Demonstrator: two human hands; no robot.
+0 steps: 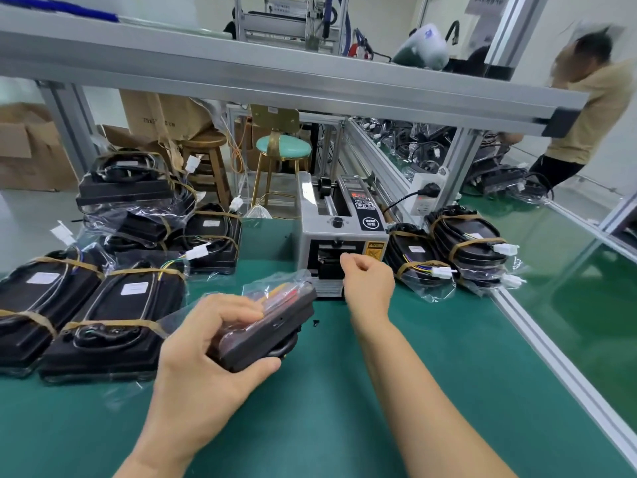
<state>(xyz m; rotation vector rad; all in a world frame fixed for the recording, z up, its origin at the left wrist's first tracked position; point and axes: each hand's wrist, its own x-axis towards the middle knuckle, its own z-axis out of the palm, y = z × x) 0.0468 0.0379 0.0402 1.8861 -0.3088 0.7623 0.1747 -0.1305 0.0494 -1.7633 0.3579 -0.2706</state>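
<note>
Now, the left hand (pixel 206 346) gripped the bagged black unit (pixel 275 322); the right hand (pixel 370 288) curled at its one o'clock, at the mouth of the tape dispenser (pixel 339 232), grip unclear. Bundled units (pixel 134 305) crowded nine and three o'clock.

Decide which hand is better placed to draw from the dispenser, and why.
Right. The right hand is at the dispenser outlet, while the left hand grips the bagged unit.
</note>
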